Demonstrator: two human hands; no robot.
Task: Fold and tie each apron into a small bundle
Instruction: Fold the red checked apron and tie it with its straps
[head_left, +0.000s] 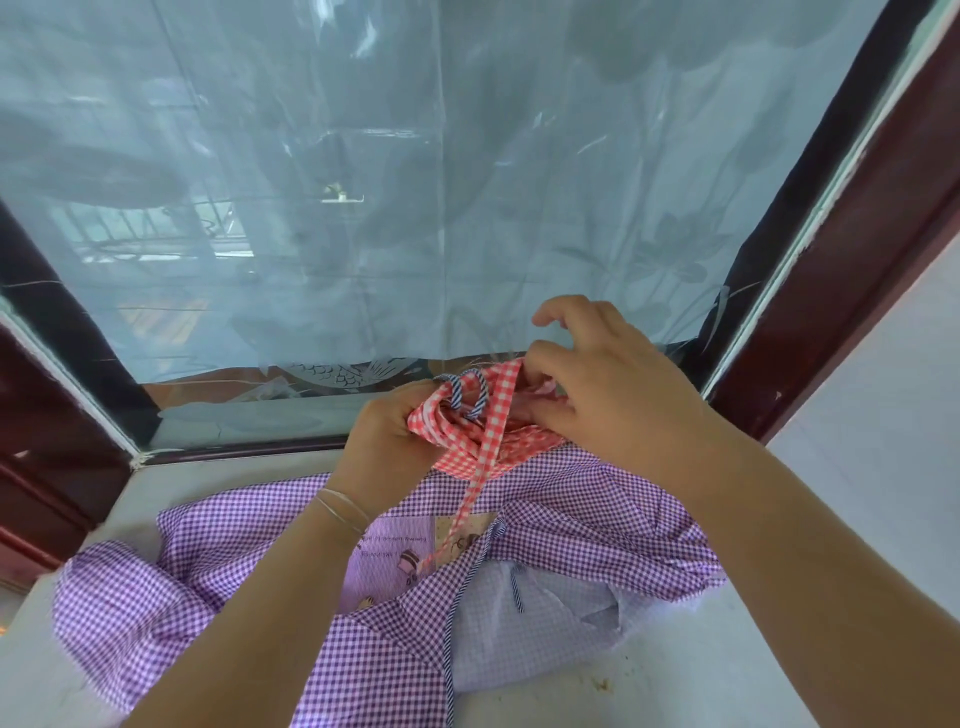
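Observation:
A red-and-white checked apron (511, 447) is bunched into a small bundle, held up just above a purple checked apron (561, 506). My left hand (387, 441) grips the bundle's left side. My right hand (608, 395) pinches the fabric on the right, with the index finger raised. A red checked strap (480, 470) runs down from the bundle over the purple cloth. A blue-striped cord (470, 392) loops over the top of the bundle. The purple apron lies spread and crumpled on the ledge, with a printed pocket patch (392, 558) showing.
The cloth lies on a pale stone ledge (701, 670) in front of a window (363, 208) covered with translucent plastic sheeting. Dark red window frames (852, 260) rise on both sides. A white wall (893, 441) stands at the right.

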